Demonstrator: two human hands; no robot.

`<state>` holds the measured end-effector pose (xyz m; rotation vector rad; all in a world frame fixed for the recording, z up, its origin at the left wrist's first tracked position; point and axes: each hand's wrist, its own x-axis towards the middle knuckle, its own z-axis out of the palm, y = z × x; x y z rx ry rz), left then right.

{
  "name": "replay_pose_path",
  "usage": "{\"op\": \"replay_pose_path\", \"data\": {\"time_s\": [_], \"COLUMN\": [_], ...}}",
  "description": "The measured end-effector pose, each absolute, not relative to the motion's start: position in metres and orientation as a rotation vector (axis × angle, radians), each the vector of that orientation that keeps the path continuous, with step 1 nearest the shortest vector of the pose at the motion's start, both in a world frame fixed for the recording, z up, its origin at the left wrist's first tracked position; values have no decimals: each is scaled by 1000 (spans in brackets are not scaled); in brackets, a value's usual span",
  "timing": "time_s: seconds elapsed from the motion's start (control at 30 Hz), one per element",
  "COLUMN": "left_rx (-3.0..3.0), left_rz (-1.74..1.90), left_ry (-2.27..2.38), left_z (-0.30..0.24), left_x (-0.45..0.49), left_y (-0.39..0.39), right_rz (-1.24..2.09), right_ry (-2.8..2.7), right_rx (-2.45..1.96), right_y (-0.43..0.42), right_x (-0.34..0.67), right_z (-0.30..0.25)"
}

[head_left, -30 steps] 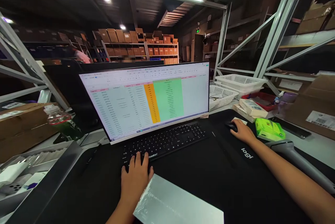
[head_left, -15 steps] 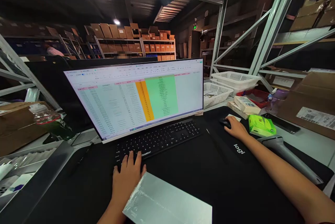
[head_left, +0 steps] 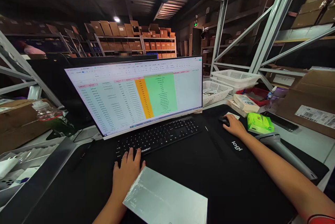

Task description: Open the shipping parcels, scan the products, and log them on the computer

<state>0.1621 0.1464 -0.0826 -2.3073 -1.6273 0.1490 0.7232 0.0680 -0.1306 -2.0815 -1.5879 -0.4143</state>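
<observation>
My left hand [head_left: 127, 172] lies flat with fingers stretched onto the near left corner of a black keyboard [head_left: 159, 135]. A flat grey wrapped box [head_left: 167, 199] lies right beside that hand on the black desk mat [head_left: 209, 168]. My right hand [head_left: 234, 126] is curled over a black mouse [head_left: 224, 120] at the mat's far right. Behind the keyboard stands a wide monitor [head_left: 138, 93] showing a spreadsheet with orange and green columns.
A green packet [head_left: 259, 122], a grey handheld scanner [head_left: 282, 149] and a dark phone [head_left: 281, 120] lie right of the mouse. White baskets [head_left: 227, 81], small boxes [head_left: 244, 102] and cardboard cartons [head_left: 311, 102] stand behind. A bottle [head_left: 47, 112] and a tray [head_left: 28, 168] sit left. Metal racks surround the desk.
The view has shifted slightly to the right and down. Both hands keep their places on the keyboard and the mouse; the spreadsheet rows look scrolled.
</observation>
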Motion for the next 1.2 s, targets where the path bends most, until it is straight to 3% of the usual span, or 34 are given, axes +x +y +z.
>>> {"op": "replay_pose_path", "data": {"time_s": [1.2], "left_rx": [-2268], "left_rz": [233], "left_ry": [-1550], "left_z": [-83], "left_x": [159], "left_y": [151], "right_rz": [-420], "right_ry": [-1561], "right_rx": [-2145], "right_y": [65], "right_x": [715], "right_z": [-123]}}
